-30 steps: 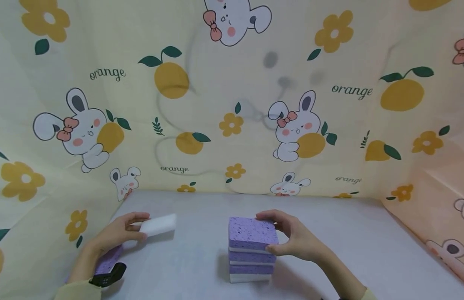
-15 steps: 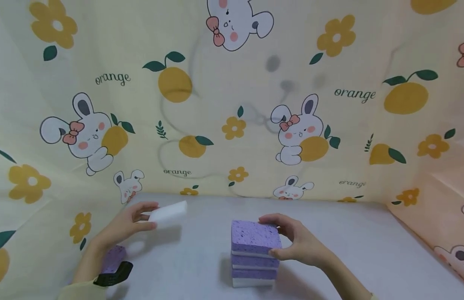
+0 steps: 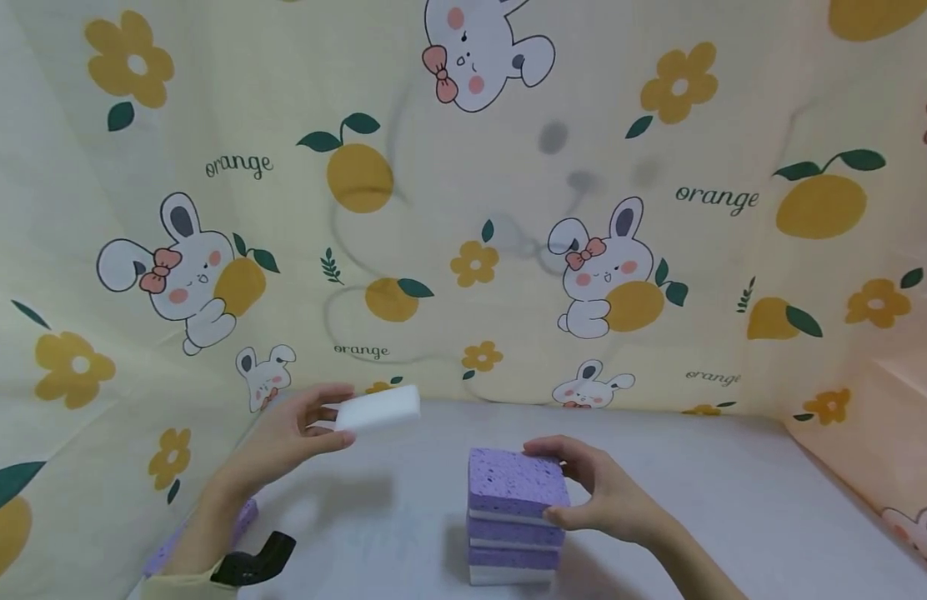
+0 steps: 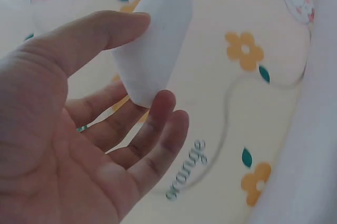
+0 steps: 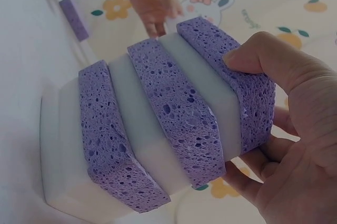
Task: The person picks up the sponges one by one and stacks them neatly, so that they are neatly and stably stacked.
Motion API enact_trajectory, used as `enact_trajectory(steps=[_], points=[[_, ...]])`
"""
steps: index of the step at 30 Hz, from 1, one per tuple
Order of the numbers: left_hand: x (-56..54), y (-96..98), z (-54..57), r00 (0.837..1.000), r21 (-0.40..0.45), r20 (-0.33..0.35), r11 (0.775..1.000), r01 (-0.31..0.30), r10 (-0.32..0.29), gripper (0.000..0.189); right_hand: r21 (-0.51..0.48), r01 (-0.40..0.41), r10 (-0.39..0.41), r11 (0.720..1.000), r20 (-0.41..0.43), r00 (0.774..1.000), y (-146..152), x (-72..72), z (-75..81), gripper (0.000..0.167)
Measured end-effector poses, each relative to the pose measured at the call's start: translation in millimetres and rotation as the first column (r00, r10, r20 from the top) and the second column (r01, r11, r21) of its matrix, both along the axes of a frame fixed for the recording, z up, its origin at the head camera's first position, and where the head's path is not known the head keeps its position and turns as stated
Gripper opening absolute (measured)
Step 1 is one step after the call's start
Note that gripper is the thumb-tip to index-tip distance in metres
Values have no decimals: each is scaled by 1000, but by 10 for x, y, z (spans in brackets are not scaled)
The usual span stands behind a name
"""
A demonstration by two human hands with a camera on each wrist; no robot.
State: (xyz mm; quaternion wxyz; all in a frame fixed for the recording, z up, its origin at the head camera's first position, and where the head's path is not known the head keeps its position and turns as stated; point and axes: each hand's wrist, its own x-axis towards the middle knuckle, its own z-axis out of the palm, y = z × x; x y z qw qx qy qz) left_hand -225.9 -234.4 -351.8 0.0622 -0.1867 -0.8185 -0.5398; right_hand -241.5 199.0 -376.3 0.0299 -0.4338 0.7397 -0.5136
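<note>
My left hand [image 3: 294, 435] holds a white sponge [image 3: 383, 407] above the table, thumb on one side and fingers on the other. The left wrist view shows the white sponge [image 4: 158, 42] close to the thumb tip and tilted. Purple and white sponges alternate in an upright stack [image 3: 514, 533] right of the middle. On its top lies a purple sponge [image 3: 518, 479], pinched at its right side by my right hand [image 3: 609, 496]. The right wrist view shows the thumb against this purple sponge [image 5: 253, 87], with fingers partly hidden behind the stack.
Another purple sponge [image 3: 242, 521] lies on the table at the left, partly behind my left forearm. A black strap [image 3: 253, 562] is on the left wrist. Patterned cloth [image 3: 426, 200] stands along the back and sides of the pale table [image 3: 696, 483].
My left hand has risen and moved right with the white sponge, nearer the stack. The right hand stays on the top purple sponge. The head view has shifted slightly.
</note>
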Motion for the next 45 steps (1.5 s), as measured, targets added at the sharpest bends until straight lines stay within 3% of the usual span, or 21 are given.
enact_trajectory(steps=[5, 11, 17, 21, 25, 29, 32, 38, 45], points=[[45, 139, 79, 999, 49, -14, 998, 37, -36, 62, 18, 28, -28, 999, 37, 999, -1, -6, 3, 60], [104, 353, 122, 999, 144, -35, 989, 29, -24, 61, 30, 44, -46, 999, 55, 997, -1, -13, 0, 62], [173, 785, 106, 996, 261, -71, 962, 73, -56, 60, 20, 37, -38, 999, 63, 997, 12, -16, -21, 67], [243, 1108, 62, 987, 312, -116, 939, 143, -112, 60, 2, 31, -31, 1000, 80, 996, 3, -20, -22, 71], [290, 1339, -29, 970, 260, -201, 947, 191, -140, 60, -27, 5, -4, 1000, 53, 999, -7, -41, -16, 72], [299, 1456, -130, 964, 169, -244, 974, 148, -104, 62, -49, -30, 31, 998, 24, 999, -5, -57, -24, 74], [286, 1503, -184, 966, 142, -238, 980, 138, -101, 64, -49, -33, 35, 998, 37, 999, 7, -57, -24, 76], [286, 1562, -221, 954, 162, -252, 964, 209, -164, 63, -38, -26, 28, 999, 65, 997, 20, -61, -14, 75], [306, 1555, -231, 968, 162, -185, 966, 200, -169, 67, 0, 25, -25, 1000, 80, 996, 11, -34, -24, 78]])
